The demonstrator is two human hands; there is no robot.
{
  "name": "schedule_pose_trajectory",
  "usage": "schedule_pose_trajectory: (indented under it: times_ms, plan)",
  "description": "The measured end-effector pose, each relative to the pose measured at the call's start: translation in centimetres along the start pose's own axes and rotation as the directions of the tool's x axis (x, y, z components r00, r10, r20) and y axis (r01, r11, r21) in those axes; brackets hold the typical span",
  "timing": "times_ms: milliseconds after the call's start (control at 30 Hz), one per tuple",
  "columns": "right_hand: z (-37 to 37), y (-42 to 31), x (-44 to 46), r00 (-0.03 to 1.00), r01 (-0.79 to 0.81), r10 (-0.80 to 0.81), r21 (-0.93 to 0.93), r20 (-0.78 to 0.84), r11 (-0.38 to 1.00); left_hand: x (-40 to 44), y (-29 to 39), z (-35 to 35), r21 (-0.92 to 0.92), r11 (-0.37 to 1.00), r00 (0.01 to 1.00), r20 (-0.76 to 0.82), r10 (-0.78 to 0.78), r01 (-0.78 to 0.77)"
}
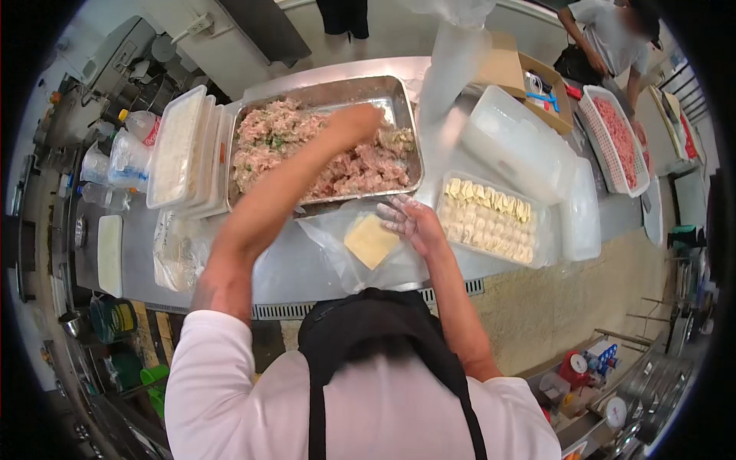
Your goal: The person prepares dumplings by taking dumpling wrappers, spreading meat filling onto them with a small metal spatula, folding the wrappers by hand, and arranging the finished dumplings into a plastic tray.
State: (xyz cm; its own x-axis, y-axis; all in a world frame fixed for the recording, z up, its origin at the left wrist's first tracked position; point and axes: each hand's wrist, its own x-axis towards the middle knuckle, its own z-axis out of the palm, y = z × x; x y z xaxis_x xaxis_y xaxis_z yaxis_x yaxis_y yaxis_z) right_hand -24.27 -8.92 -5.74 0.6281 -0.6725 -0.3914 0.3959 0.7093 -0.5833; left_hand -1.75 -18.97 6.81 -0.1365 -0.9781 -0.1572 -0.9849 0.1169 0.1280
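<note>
A large metal tray (418,165) holds a mound of minced meat (284,138) with green bits. My left hand (356,126) reaches over the right part of the tray, above the meat; its fingers are hidden behind the hand. On clear plastic in front of the tray lies a stack of square yellow wrappers (371,241). Just right of the wrappers is my right hand (410,222), palm up, with white powder on its spread fingers and nothing held. Further right, a clear plastic container (540,245) holds rows of folded dumplings (488,220).
Stacked white containers (176,149) stand left of the tray, beside bottles and plastic bags. Empty translucent containers (521,142) lie at the right, near a cardboard box (563,111). Beyond them, another person (609,38) stands by a white basket (590,115) of pink meat.
</note>
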Motion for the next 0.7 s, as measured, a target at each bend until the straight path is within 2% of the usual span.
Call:
schedule_pose_trajectory:
  times_ms: [67,133,167,233,300,333,367,467,533,600,633,700]
  plan:
    - [-0.1,-0.2,-0.1,1.000,-0.018,0.018,0.034,0.010,0.999,0.6,1.1,8.9,-0.035,0.992,0.986,-0.116,0.120,-0.125]
    - [-1.0,-0.5,0.2,0.997,-0.015,0.011,0.059,0.074,0.998,-2.9,4.8,8.0,-0.014,0.993,0.981,0.154,0.121,-0.120]
    - [-1.3,-0.2,0.3,0.990,-0.039,0.027,0.084,0.139,0.996,-3.1,4.4,6.9,-0.009,0.991,0.980,0.153,0.131,-0.131]
    - [-1.3,-0.1,0.3,0.991,-0.029,0.023,0.040,0.129,0.999,-3.6,1.2,4.2,0.020,0.984,0.950,0.262,0.168,-0.180]
    - [-0.9,0.1,-0.1,1.000,-0.014,0.013,0.031,0.020,0.999,-3.4,-1.2,-1.2,0.028,0.999,0.964,0.266,-0.030,0.024]
    - [-1.2,0.1,-0.2,0.994,0.008,-0.011,0.028,0.106,1.000,-2.9,-3.5,-2.6,0.082,0.996,0.987,0.152,-0.048,0.036]
    - [-1.2,0.4,-0.6,0.995,-0.001,-0.002,0.027,0.104,1.000,-2.7,-5.3,-3.2,0.133,0.990,0.997,0.035,-0.061,0.056]
    - [-0.2,-0.1,-0.3,0.997,0.012,-0.013,0.006,0.072,1.000,-2.0,-8.1,1.0,0.108,0.987,0.993,0.021,-0.118,0.115]
    - [-0.4,-0.2,-0.2,0.998,-0.001,0.001,0.009,0.063,1.000,-5.0,-3.5,6.0,0.078,0.988,0.985,-0.120,-0.122,0.132]
    - [-0.8,0.2,-0.1,0.999,-0.012,0.011,0.025,0.039,1.000,-7.0,-1.0,6.2,0.024,1.000,0.998,-0.058,-0.010,0.011]
    - [-1.0,0.4,-0.3,0.999,-0.007,0.005,0.029,0.042,1.000,-8.0,-0.7,5.9,0.018,1.000,0.998,-0.058,-0.014,0.015]
    - [-0.8,-0.5,0.2,0.998,0.009,-0.009,0.007,0.068,1.000,-9.0,-1.2,3.5,0.011,1.000,0.986,0.168,0.013,-0.015]
